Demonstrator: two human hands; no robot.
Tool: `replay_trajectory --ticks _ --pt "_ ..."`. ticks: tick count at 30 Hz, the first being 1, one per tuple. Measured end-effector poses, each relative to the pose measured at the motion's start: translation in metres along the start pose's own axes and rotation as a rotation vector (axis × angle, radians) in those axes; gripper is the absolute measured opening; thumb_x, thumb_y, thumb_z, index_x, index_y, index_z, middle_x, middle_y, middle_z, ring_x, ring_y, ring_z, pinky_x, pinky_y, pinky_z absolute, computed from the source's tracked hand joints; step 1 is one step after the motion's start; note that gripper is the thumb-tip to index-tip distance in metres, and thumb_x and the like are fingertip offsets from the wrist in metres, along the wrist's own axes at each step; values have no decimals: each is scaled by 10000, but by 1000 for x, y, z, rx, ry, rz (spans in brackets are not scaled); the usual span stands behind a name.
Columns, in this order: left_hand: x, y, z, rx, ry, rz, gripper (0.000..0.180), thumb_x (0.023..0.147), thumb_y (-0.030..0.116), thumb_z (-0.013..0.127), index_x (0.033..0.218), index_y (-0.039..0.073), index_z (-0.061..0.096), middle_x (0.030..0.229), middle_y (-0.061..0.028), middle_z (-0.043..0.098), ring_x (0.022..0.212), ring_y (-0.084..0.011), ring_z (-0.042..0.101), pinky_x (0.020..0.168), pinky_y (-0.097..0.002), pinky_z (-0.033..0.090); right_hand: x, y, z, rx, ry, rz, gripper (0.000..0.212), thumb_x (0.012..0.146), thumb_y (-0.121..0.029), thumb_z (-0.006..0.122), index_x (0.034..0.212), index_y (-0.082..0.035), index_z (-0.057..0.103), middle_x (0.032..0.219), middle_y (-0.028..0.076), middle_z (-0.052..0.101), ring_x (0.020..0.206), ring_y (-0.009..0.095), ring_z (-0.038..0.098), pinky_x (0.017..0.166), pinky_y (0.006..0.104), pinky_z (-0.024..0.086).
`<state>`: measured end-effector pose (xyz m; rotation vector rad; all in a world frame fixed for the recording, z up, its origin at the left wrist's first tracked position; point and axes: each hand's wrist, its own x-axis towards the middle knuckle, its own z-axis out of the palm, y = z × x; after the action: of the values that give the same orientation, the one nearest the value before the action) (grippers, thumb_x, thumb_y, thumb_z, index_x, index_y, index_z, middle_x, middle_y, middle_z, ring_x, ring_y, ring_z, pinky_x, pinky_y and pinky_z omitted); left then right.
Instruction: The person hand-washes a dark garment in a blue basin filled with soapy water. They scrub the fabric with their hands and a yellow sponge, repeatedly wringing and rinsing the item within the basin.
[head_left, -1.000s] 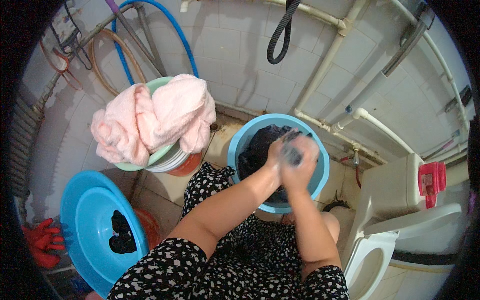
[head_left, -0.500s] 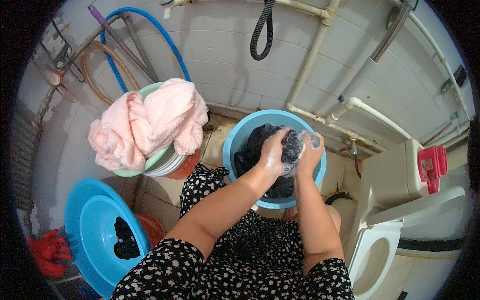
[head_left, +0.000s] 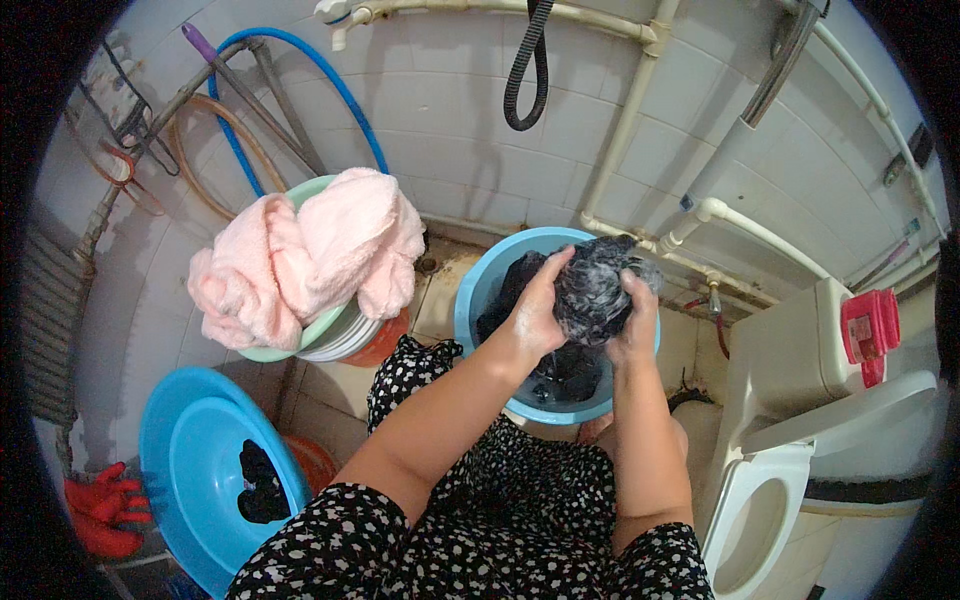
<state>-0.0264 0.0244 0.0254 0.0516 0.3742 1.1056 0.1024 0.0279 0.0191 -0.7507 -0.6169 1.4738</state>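
- Label: the red container (head_left: 871, 335) on the toilet's cistern bears one paler patch like a label; its print is too small to make out.
- Two hands, both on one thing: the left hand (head_left: 541, 308) and the right hand (head_left: 636, 318) are apart from each other, each clamped with bent fingers on opposite sides of the dark sudsy cloth (head_left: 592, 295).
- One bunched cloth in the grip: it is streaked with white foam and is held over the wash basin (head_left: 467, 320), covering part of that basin's far right rim.
- Two light-blue basins: the wash basin stands on the floor (head_left: 437, 305) near its wall edge, with more dark wet fabric (head_left: 565, 378) inside; the left basin (head_left: 190, 440) is tilted beside a red bucket (head_left: 312, 462).
- One small black cloth (head_left: 262, 482) lies in the left basin, toward its right wall.
- One pale green basin (head_left: 310, 187), heaped with pink fluffy fabric (head_left: 335, 245), sits above white ribbed ware (head_left: 340, 343) and an orange-red tub (head_left: 382, 340) near the floor's wall edge; how many white pieces there are is unclear.
- Red gloves (head_left: 107, 508) by the left basin; one or two, I cannot tell.
- Three hoses at the wall: blue (head_left: 345, 88), tan (head_left: 190, 170) and black ribbed (head_left: 520, 80).
- One white toilet (head_left: 735, 370) at right.
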Motion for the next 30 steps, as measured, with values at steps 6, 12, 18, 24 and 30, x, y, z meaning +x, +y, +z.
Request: replay_trajectory --ticks 6,12,18,24,30 --pt "18 12 -23 66 49 130 230 894 225 514 1062 109 621 1026 -79 655 932 -214 633 848 -393 519 -20 6 21 -916 -111 -683 416 618 -25 689 1021 -65 596 1007 80 606 933 247 594 859 339 457" --pt "8 -3 -25 19 -60 138 206 917 293 541 952 103 613 913 -53 641 817 -160 613 734 -323 509 -39 27 37 -1230 -191 -1087 294 633 -136 790 819 -87 568 821 106 602 803 299 594 756 370 478" --pt "8 -28 -22 116 148 178 274 934 308 532 1070 76 586 982 -41 623 853 -171 615 781 -324 502 -2 18 17 -1104 174 -669 247 716 -142 735 820 -24 545 808 171 577 740 349 571 697 377 468" --pt "11 -19 -35 201 78 242 259 923 285 533 998 51 617 927 -64 647 829 -180 633 747 -321 521 -19 15 25 -855 136 -446 212 738 -130 717 845 -40 558 778 69 589 715 195 564 689 305 459" --pt "2 -6 -10 262 16 95 229 930 240 497 1023 72 621 960 -69 666 855 -190 657 795 -335 534 -22 -17 27 95 171 305 210 790 -128 656 976 -57 589 890 55 613 788 195 602 750 320 489"
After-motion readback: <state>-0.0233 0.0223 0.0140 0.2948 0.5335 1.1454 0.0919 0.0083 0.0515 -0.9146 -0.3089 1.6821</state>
